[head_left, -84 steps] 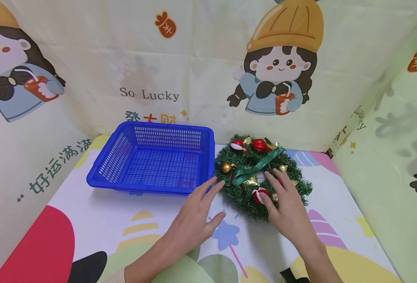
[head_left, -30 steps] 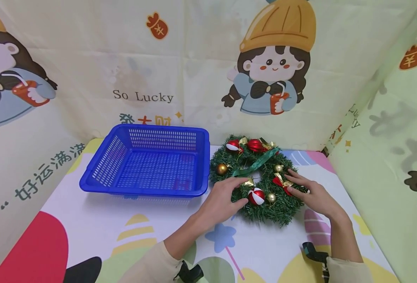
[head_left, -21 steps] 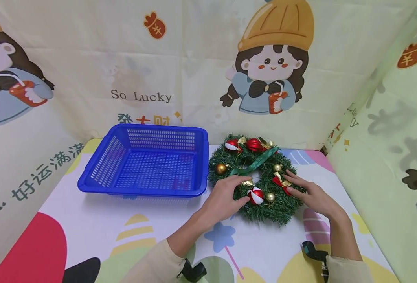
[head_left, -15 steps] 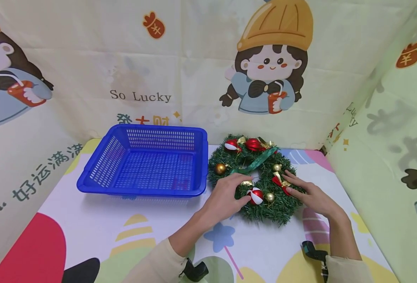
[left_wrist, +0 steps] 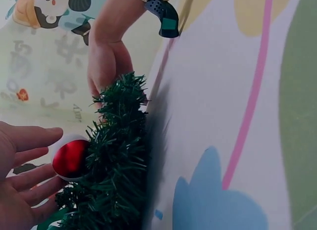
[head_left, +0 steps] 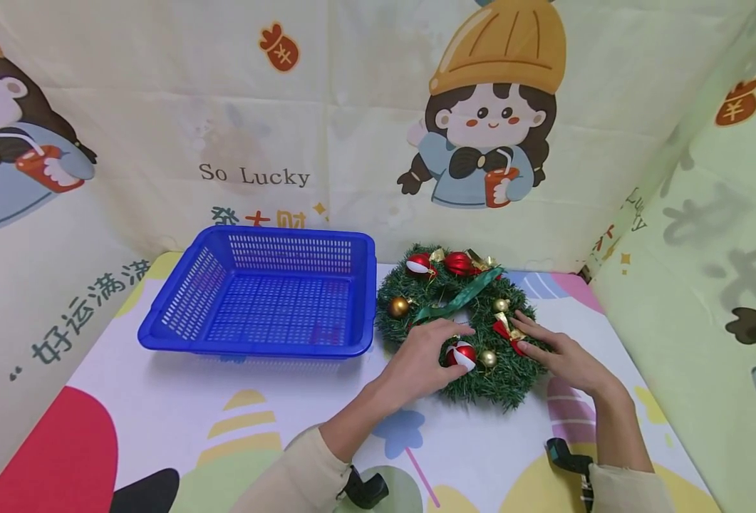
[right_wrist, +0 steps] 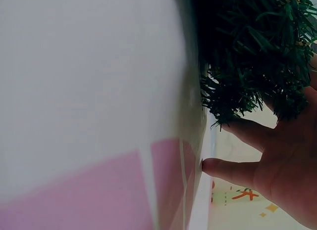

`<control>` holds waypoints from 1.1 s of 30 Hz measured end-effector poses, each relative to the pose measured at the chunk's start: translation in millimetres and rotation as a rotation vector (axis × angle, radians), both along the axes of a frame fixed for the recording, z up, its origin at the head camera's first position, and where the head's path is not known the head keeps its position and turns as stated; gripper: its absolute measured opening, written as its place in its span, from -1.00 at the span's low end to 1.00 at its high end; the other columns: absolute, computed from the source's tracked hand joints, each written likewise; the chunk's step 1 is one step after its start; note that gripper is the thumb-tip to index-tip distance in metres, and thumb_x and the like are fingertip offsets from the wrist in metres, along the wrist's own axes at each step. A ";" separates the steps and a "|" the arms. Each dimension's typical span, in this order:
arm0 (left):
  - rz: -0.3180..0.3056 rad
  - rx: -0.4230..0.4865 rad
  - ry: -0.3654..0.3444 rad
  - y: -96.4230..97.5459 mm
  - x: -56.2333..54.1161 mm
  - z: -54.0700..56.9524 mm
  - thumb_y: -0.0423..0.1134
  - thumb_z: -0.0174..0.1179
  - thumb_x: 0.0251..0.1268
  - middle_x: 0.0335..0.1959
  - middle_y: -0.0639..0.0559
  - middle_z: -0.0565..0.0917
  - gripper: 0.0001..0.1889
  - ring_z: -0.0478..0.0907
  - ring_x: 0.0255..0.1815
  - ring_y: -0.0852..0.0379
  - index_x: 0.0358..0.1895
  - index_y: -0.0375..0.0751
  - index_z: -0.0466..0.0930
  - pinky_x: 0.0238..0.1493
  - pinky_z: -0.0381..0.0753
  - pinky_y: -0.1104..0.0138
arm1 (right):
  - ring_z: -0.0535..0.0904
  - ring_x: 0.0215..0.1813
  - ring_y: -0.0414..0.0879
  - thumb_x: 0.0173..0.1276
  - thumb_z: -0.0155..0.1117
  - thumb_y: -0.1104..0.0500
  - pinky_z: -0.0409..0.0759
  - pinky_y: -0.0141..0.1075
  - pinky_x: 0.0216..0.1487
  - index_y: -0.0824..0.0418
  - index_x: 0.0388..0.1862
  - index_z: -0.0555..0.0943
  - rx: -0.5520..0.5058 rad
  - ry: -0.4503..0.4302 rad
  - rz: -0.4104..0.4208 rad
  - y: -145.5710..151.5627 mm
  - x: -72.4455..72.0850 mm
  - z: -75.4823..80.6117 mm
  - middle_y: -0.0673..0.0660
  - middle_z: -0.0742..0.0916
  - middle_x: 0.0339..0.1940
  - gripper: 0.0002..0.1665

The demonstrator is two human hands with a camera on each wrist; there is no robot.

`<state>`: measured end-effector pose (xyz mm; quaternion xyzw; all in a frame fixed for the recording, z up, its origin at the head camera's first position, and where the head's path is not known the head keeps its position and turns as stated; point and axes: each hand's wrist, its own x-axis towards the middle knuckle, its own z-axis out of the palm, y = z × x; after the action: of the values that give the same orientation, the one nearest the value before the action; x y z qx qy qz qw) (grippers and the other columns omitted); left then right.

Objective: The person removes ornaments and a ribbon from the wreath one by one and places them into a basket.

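Note:
A green Christmas wreath (head_left: 509, 385) lies on the table, trimmed with baubles, bows and a green ribbon (head_left: 464, 296). My left hand (head_left: 416, 360) reaches over its near left side, thumb and forefinger spread on either side of a red-and-white bauble (head_left: 462, 354). In the left wrist view that bauble (left_wrist: 72, 158) sits right at the thumb and extended fingers. On the wreath's right edge rests my right hand (head_left: 570, 360), fingertips beside a red bow (head_left: 504, 335). The right wrist view shows its fingers (right_wrist: 233, 171) spread, one reaching down to the tabletop.
A blue perforated plastic basket (head_left: 259, 349) with nothing in it stands left of the wreath, close beside it. A cartoon-printed cloth wall (head_left: 365, 107) rises behind the table, with another at the right. Black wrist mounts (head_left: 566, 456) sit at both sleeves.
Both hands came in to the wreath, the right moving out to its right edge. In the last half second my left hand has shifted slightly right, further around the bauble.

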<state>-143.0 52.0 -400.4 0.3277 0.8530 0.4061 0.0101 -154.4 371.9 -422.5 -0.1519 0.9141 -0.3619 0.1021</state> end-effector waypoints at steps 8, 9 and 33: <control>-0.034 -0.026 0.019 4.4 0.9 -1.2 -0.27 0.47 0.28 0.29 0.06 0.66 -0.45 0.61 0.31 0.13 0.35 -0.09 0.61 0.20 0.60 0.45 | 0.01 0.65 0.52 0.64 0.15 0.01 0.11 0.58 0.38 0.13 0.64 0.32 0.016 0.001 -0.012 0.1 0.7 0.6 0.26 0.18 0.72 -0.32; -0.034 -0.029 0.016 4.5 1.1 -1.6 -0.28 0.47 0.28 0.29 0.05 0.66 -0.45 0.62 0.29 0.14 0.35 -0.10 0.60 0.17 0.60 0.48 | 0.01 0.65 0.52 0.63 0.16 0.02 0.10 0.58 0.38 0.14 0.64 0.32 0.011 0.001 -0.011 0.0 1.0 0.4 0.27 0.18 0.72 -0.32; -0.009 0.004 0.087 2.1 0.4 -4.6 -0.31 0.46 0.29 0.17 0.05 0.70 -0.56 0.65 0.23 0.13 0.23 -0.07 0.68 0.19 0.59 0.48 | -0.05 0.66 0.52 0.63 0.15 0.00 0.05 0.57 0.41 0.19 0.63 0.30 -0.014 -0.011 -0.003 -1.1 -0.2 -2.9 0.28 0.17 0.72 -0.30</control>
<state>-142.6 54.2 -405.0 0.3487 0.8504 0.3931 -0.0259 -154.6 370.8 -425.4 -0.1491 0.9112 -0.3693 0.1057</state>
